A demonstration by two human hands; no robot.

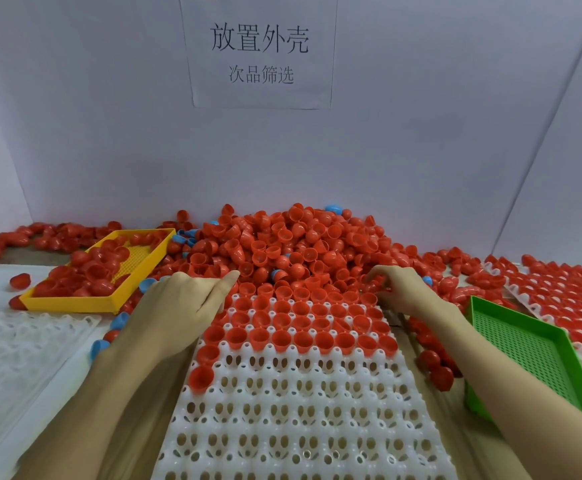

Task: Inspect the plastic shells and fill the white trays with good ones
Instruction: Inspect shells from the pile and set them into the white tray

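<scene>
Right hand (405, 289) pinches red shells (374, 282) at the white tray's (303, 410) far edge — our left hand (182, 303) rests loosely curled, holding nothing.

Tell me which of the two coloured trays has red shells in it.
The yellow tray, at the left beside the pile, holds red shells. The green tray, at the right, shows only its bare mesh floor.

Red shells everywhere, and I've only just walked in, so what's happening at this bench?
A person is sorting red shells from a big pile into the white tray in front of them. Its far rows are filled; the near rows are empty. The right hand picks at shells at the pile's edge, fingers curled among them. The left hand rests at the tray's far-left corner, and whether it holds a shell cannot be told. A yellow bin holds some shells, a green bin none, and a filled tray sits far right.
</scene>
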